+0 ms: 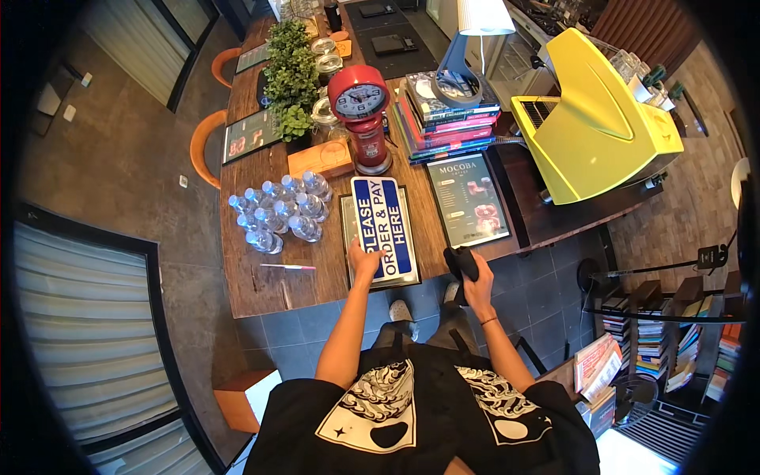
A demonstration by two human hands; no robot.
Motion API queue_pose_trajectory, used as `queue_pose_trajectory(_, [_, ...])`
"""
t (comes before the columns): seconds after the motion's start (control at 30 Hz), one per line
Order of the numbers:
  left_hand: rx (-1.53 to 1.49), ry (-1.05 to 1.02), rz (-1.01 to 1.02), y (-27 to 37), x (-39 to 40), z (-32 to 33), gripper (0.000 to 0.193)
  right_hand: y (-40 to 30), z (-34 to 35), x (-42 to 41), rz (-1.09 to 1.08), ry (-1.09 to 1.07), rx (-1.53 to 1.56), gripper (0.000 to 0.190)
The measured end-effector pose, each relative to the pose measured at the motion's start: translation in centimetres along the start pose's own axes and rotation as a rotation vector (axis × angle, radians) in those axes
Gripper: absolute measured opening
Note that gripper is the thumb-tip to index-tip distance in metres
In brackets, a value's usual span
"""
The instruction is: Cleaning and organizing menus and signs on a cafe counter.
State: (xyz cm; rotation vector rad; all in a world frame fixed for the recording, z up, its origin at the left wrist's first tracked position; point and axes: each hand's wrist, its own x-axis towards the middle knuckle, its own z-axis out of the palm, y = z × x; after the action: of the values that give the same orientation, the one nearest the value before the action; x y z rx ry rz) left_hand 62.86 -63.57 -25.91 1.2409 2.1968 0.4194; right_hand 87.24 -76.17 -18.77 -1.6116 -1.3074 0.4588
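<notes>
My left hand (pixel 365 260) grips the lower left edge of a blue and white sign (pixel 382 228) that bears writing. Beneath the sign lies a dark-framed menu board (pixel 412 237), near the front edge of the wooden table (pixel 329 285). In my right hand (pixel 478 284) is a bunched black object (pixel 461 263), perhaps a cloth; its kind is not plain. It is just off the table's front edge, below a second menu board (pixel 469 199). Behind the sign stands a red post-shaped clock (pixel 359 98).
Several small plastic water bottles (pixel 285 211) stand left of the sign, with a thin pen-like stick (pixel 288 266) in front. A wooden block (pixel 320 158), potted plants (pixel 291 77), stacked books (pixel 448 127), a lamp (pixel 457 71) and a yellow machine (pixel 588 124) stand farther back.
</notes>
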Motion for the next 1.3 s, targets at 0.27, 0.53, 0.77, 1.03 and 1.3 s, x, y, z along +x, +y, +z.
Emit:
queue_pose_trajectory(0.27, [-1.058,-0.703,0.029,1.0,-1.1,-4.0,0.031,-0.6,-0.6,0.9,0.513,0.192,0.319,0.029])
queue_pose_trajectory(0.53, [-1.444,-1.001,-0.033,3.7,-8.9,-10.5,0.035,-13.1,0.1,2.7,-0.513,-0.473,-0.271,0.072])
queue_pose_trajectory(0.77, [-1.237,-1.099,0.375,5.3,-10.1,-16.6,0.040,-16.3,-0.3,5.9,-0.593,-0.170,-0.415,0.074])
queue_pose_trajectory(1.03, [-1.111,-1.048,0.500,4.5,-11.6,-20.3,0.046,-15.9,-1.0,10.9,-0.214,0.240,0.221,0.061])
queue_pose_trajectory(1.3, [-1.240,-1.058,0.305,4.5,-13.1,-19.6,0.042,-16.9,-1.7,8.3,0.345,-0.196,0.844,0.037])
